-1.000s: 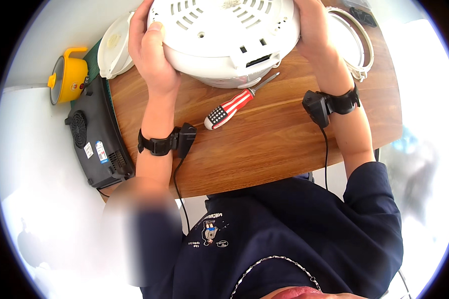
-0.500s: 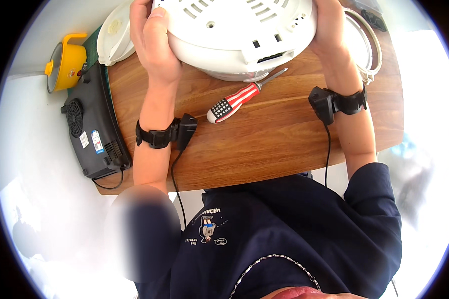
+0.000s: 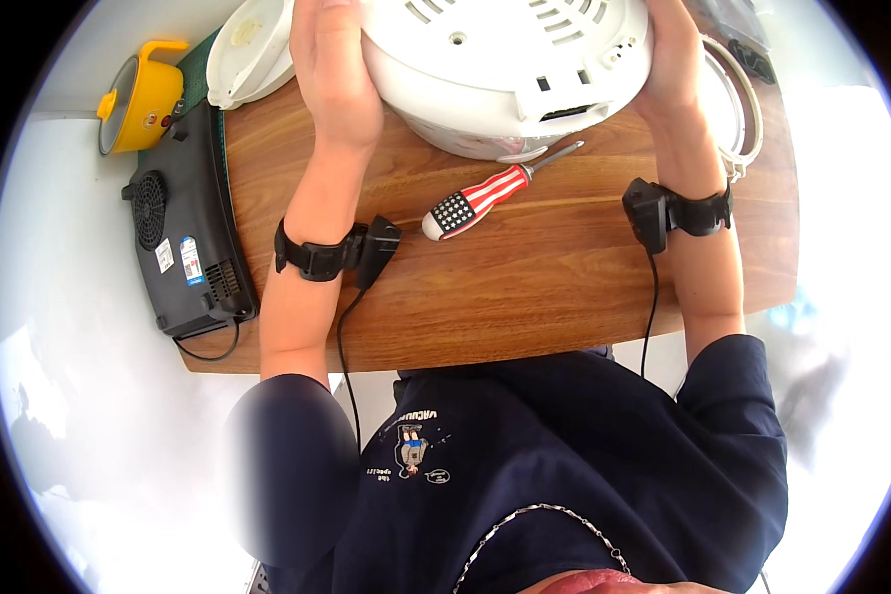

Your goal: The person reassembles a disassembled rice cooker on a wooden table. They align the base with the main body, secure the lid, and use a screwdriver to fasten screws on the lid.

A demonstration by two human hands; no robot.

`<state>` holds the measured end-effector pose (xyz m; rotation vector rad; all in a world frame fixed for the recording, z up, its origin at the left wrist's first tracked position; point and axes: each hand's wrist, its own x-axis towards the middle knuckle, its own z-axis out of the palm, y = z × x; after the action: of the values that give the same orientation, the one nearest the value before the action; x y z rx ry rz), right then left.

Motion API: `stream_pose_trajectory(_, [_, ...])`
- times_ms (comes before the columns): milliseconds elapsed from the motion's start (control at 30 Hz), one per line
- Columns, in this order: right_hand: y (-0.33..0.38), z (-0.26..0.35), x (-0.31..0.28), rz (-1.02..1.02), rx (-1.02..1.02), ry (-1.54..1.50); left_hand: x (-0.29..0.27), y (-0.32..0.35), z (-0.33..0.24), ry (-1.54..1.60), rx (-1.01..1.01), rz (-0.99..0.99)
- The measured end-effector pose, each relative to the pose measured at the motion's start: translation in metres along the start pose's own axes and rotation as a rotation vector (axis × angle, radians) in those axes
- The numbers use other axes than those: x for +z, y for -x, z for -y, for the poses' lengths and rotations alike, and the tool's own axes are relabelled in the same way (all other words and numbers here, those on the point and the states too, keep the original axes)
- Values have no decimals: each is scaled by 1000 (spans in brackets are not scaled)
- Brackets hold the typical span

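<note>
Hands are pressed flat against 2 opposite sides of a white cooker (image 3: 510, 74), which is turned bottom-up at the far edge of the wooden table (image 3: 554, 287). The left hand (image 3: 335, 69) is clamped on the cooker's left wall, the right hand (image 3: 671, 54) on its right wall. Just in front of the cooker, a screwdriver (image 3: 490, 193) with a striped handle is laid on the table, its tip nearly under the cooker's rim. Left of the cooker, a white lid (image 3: 250, 49), a black hotplate (image 3: 183, 238) and a yellow pot (image 3: 141, 99) are seen.
</note>
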<state>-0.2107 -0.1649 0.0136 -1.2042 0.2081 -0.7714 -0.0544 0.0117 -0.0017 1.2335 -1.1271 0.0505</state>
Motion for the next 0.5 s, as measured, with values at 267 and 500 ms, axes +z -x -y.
stream_pose_trajectory(267, [-6, 9, -8, 13, 211, -155, -2, -6, -12, 295, -449, -96])
stream_pose_trajectory(500, [-2, 16, 14, -123, 217, -133, -1, -1, -8, 340, -368, -115])
